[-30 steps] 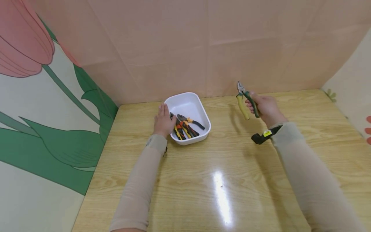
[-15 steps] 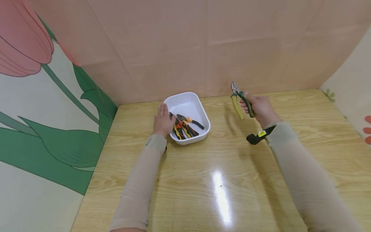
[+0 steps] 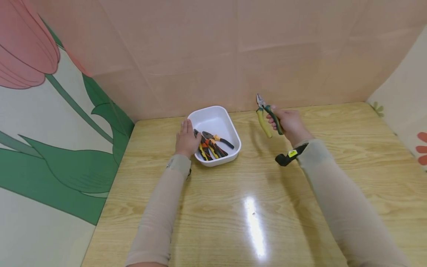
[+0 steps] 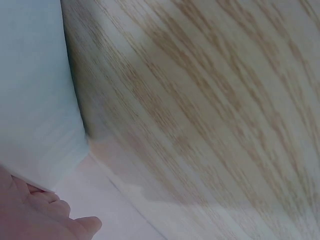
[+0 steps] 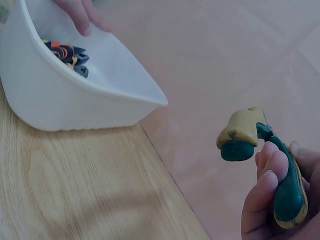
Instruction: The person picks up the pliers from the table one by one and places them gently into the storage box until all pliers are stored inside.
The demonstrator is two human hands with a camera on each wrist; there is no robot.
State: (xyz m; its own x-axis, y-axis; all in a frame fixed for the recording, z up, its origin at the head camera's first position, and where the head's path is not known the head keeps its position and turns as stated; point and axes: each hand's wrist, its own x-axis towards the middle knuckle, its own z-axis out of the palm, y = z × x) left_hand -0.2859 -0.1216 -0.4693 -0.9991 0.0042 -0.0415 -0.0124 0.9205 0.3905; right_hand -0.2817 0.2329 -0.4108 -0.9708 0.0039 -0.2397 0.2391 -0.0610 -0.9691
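My right hand [image 3: 290, 124] grips a pair of combination pliers [image 3: 274, 120] above the table, right of the white plastic tray [image 3: 213, 120]. Its fingers lie around one green handle; the other, yellow-and-green handle [image 5: 239, 132] hangs free, and the metal nose points up and away. At the tray's left side, my left hand [image 3: 187, 139] holds the wall, thumb over the rim and fingers along the outside. Inside, several pliers [image 3: 213, 150] with red, yellow and black handles lie in the near half, beside a pair with orange-and-black handles [image 3: 227, 143]. My left hand partly covers some.
The wood-grain table [image 3: 213, 215] carries the tray near its back edge. Directly behind rises a pinkish wall covering [image 3: 186, 55]. A flower-painted wall [image 3: 83, 170] borders the left side, and a pale wall [image 3: 410, 85] the right.
My right hand has moved left with the combination pliers, closer to the tray. My left hand and the tray have stayed in place.
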